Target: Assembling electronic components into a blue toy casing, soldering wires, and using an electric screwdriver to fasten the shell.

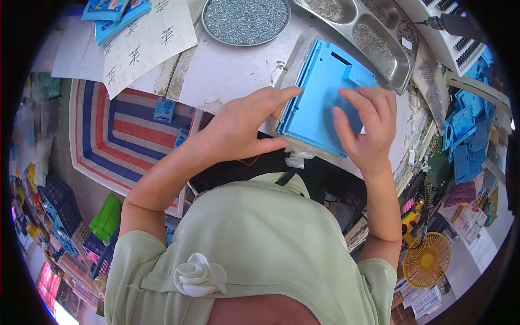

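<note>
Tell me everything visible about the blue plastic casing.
The blue plastic casing is roughly rectangular and shallow, with a smooth face, a dark slot near its far end, a raised block beside that and small holes along its left edge. It lies angled rightward at the far end, on clear plastic film over the white worktop. Your left hand touches its left edge; your right hand is over its right side, contact unclear.

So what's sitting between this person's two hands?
A blue plastic panel, as the head view shows. The left hand is at its left edge; the right hand is over its right part, whether touching I can't tell.
</note>
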`<act>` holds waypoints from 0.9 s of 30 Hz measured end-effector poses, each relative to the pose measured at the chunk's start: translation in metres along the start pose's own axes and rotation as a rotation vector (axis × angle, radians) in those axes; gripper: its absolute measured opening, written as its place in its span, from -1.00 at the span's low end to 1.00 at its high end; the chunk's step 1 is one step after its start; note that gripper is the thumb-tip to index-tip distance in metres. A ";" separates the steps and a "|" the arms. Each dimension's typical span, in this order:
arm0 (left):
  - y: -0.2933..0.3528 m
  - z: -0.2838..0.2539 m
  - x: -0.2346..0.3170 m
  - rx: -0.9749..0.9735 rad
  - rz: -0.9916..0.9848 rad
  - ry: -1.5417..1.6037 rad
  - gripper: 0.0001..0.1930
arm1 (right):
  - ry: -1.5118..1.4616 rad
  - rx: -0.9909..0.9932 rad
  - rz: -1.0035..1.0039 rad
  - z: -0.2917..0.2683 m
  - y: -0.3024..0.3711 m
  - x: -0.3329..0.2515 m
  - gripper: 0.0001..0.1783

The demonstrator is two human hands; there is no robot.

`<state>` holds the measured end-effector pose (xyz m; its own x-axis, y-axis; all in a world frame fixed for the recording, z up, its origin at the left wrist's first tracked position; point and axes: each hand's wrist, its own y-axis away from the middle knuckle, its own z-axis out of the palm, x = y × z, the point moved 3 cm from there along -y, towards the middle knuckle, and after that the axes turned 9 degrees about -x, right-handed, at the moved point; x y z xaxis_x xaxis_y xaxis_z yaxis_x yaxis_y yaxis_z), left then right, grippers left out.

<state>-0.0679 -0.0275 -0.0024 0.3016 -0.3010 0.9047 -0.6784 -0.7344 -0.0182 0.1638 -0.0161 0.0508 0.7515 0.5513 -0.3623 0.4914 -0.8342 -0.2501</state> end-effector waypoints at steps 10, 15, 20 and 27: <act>0.000 0.003 -0.003 0.033 -0.007 0.101 -0.10 | -0.183 0.057 0.177 0.028 0.015 0.012 -0.22; -0.001 0.009 -0.007 0.002 -0.117 0.230 -0.10 | -0.052 -0.004 0.169 0.035 0.012 0.006 -0.19; -0.002 0.009 0.001 -0.001 -0.158 0.082 -0.17 | 0.138 -0.142 0.163 0.033 0.005 -0.003 -0.15; -0.005 0.005 0.009 0.082 -0.101 -0.144 -0.24 | 0.193 -0.189 0.158 0.033 0.001 -0.003 -0.11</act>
<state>-0.0589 -0.0296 0.0040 0.4618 -0.3028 0.8337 -0.5846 -0.8108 0.0294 0.1471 -0.0182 0.0221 0.8859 0.4177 -0.2017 0.4214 -0.9065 -0.0263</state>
